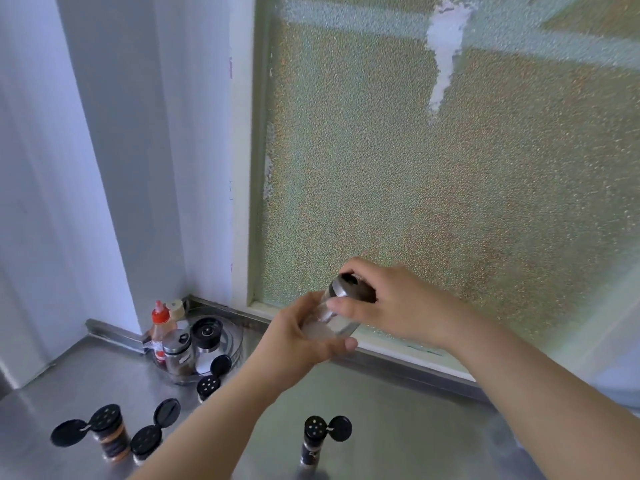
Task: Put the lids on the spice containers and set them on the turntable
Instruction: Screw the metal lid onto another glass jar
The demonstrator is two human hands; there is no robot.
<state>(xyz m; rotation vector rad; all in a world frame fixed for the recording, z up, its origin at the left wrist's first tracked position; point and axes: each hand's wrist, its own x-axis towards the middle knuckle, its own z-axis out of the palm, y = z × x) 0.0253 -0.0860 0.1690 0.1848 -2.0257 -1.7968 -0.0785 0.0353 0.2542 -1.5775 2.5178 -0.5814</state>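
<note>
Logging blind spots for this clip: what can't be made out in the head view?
- Glass jar: whether its lid is seated; right hand covers it.
- Jar contents: hidden by left hand.
- Front shaker: base cut off by bottom edge.
- Turntable: rear bottles' labels too small.

- Left hand [304, 336]: bare; no glove, ring or other ornament is seen on the parts in view.
- Right hand [391, 304]: bare; short, unpainted nails are shown on the thumb and forefinger.
- Left forearm [221, 420]: uncovered from the wrist to the frame's lower edge; no sleeve, watch or band is seen.
- Right forearm [540, 400]: likewise uncovered along its whole visible length; no cuff is shown at the frame edge.
</note>
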